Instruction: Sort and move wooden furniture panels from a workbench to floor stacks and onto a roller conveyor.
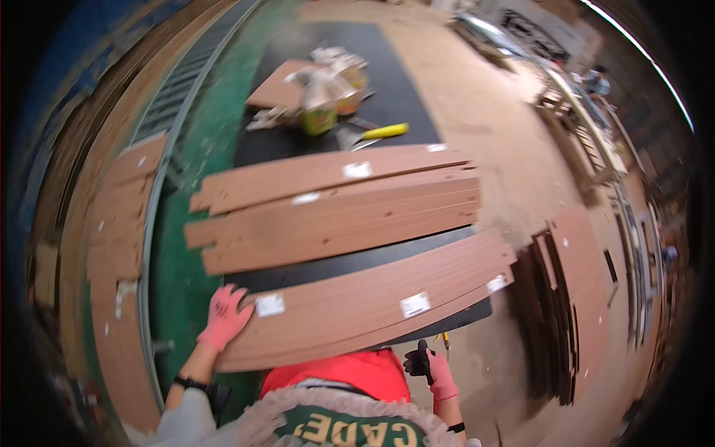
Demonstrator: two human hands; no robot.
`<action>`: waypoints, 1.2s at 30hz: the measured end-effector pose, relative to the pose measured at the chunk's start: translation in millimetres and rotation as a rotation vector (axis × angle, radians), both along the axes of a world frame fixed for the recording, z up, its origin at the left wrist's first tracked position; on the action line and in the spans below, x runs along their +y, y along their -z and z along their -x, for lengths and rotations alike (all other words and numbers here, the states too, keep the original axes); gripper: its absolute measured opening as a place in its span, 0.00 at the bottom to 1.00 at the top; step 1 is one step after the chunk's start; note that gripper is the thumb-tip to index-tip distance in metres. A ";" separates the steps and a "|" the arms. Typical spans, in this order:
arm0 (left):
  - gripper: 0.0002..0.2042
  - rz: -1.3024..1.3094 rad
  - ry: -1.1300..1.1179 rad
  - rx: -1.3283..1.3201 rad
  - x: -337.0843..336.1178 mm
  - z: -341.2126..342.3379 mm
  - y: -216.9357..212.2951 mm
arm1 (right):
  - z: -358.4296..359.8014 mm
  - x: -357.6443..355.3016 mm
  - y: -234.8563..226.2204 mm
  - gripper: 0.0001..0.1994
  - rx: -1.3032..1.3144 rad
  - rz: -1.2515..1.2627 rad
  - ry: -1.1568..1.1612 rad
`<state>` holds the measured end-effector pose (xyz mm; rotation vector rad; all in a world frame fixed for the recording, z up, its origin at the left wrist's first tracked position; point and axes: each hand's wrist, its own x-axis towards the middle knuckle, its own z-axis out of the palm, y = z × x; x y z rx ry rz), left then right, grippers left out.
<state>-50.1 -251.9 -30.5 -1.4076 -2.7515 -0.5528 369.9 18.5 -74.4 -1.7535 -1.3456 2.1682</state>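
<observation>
Planks (pixel 372 305) long, wood-grain | left grip (pixel 223 314) spread flat on end | right grip (pixel 430 366) unclear

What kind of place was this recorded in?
Probably a woodworking or furniture workshop: long brown boards lie on a black worktable, more panels are stacked nearby, and the gloved left hand rests on one board.

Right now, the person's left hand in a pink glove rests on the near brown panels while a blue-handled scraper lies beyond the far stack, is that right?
Not quite: the scraper has a yellow handle, as the head view shows. The left hand does rest on the near brown panels.
</observation>
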 end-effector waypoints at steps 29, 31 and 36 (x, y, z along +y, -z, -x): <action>0.33 0.519 0.001 -0.334 -15.6 -49.0 -28.7 | 89.9 -58.0 18.3 0.31 0.067 -0.049 -0.755; 0.33 0.502 0.021 -0.441 -14.3 -41.9 -30.7 | 92.8 -61.1 17.6 0.31 0.070 -0.049 -0.759; 0.30 0.435 0.210 -0.571 -17.5 -45.6 -40.3 | 96.1 -66.2 16.9 0.32 0.075 -0.036 -0.775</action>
